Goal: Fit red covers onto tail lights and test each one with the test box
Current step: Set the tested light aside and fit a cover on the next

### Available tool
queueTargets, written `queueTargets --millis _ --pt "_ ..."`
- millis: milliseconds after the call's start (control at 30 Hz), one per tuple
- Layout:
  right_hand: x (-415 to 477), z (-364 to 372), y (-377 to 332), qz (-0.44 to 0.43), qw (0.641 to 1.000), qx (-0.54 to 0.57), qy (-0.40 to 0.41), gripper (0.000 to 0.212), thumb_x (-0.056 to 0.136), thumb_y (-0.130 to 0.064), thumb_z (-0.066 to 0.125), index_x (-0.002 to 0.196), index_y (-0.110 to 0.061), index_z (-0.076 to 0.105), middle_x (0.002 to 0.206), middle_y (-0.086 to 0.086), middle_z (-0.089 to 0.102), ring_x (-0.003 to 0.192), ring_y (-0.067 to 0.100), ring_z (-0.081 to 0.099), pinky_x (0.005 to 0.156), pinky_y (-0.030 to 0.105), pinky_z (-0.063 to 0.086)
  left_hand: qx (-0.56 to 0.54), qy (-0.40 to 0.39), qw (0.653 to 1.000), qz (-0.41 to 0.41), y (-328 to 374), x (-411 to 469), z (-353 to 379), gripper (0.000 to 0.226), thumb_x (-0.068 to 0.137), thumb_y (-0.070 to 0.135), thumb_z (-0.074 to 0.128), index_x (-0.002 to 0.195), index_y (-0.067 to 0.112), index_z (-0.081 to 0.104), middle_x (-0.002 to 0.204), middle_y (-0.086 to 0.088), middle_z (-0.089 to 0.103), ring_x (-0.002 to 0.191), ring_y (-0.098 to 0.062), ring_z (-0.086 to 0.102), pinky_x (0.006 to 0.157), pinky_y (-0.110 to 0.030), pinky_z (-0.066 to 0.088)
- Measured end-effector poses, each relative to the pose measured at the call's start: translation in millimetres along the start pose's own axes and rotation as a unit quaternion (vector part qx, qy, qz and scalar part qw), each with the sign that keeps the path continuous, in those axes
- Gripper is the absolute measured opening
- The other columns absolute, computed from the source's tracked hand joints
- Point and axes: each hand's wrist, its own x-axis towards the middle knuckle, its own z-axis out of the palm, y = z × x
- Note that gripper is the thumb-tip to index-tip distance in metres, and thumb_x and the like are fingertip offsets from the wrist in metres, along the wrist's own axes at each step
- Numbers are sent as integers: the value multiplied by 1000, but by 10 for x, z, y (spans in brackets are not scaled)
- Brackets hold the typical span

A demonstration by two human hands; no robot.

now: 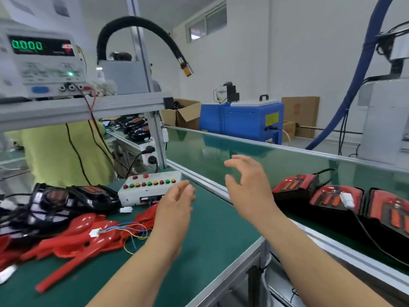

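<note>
Green table (pixel 210 235) has plenty of stock on it, so I'd say this job is mid-run. Over on the conveyor (pixel 243 149) three covered tail lights (pixel 327 196) sit in a row and look finished. On the left, a heap of red covers (pixel 73 238) and bare black tail lights (pixel 66 198) wait just beside the test box (pixel 150 191). Left hand (pixel 177 204) and right hand (pixel 250 189) hover above the table, fingers loose, holding nothing.
</note>
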Motion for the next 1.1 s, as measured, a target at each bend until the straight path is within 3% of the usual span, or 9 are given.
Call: queueTargets --millis 67,167,300,467,567,667,833,967,1100 --pt "21 254 -190 -22 999 17 -25 34 92 -5 57 123 -14 65 141 0 49 135 12 35 88 -9 10 1 26 1000 -2 -22 27 -241 19 102 26 51 119 30 61 114 8 68 101 -1 64 83 -25 51" --pt "22 633 -469 -62 996 31 -63 33 92 -6 57 123 -14 65 141 0 49 134 12 35 92 -7 9 30 66 997 13 -56 64 -609 27 102 26 52 128 26 59 117 9 68 99 1 65 86 -25 52" --pt "-8 1109 -781 -98 988 44 -112 34 91 -10 56 124 -16 64 140 -1 48 132 11 33 96 1 11 59 117 991 10 -102 84 -1099 30 101 24 54 131 23 59 124 5 67 112 -8 62 103 -39 48" --pt "-60 1619 -1088 -122 976 68 -166 35 92 -11 54 126 -18 62 139 -2 47 133 11 32 95 0 10 59 181 982 -10 -186 103 -1666 20 101 26 52 118 34 60 115 8 68 105 -10 64 79 -24 50" --pt "-103 1901 -1253 -125 969 83 -196 36 93 -13 54 127 -17 61 142 0 46 136 13 30 105 11 14 76 216 973 -26 -282 117 -1962 18 100 29 53 115 35 60 114 8 69 108 -12 63 98 -36 50" --pt "-129 2143 -1367 -123 964 101 -211 36 94 -15 53 130 -20 60 144 -3 44 137 9 28 103 10 12 78 242 967 -27 -391 158 -2183 25 100 27 53 124 29 60 117 7 67 112 -12 62 105 -42 47" --pt "-111 2429 -1450 -98 960 132 -228 36 94 -13 52 129 -20 59 141 -5 48 135 9 35 106 16 19 60 265 962 -32 -568 255 -2424 19 102 23 50 118 30 58 109 9 67 102 -2 63 88 -27 51" --pt "-166 2552 -1389 -67 957 159 -234 38 92 -11 52 128 -20 59 139 -5 50 134 10 39 113 25 29 59 269 961 -38 -616 411 -2466 17 102 22 51 116 27 57 107 7 68 100 -3 64 85 -26 51" --pt "-141 2593 -1308 -53 957 176 -225 38 92 -9 53 128 -19 60 135 -6 54 130 10 42 108 20 30 82 232 968 -47 -552 668 -2361 15 100 27 54 110 26 64 102 7 70 97 -4 65 90 -29 53"
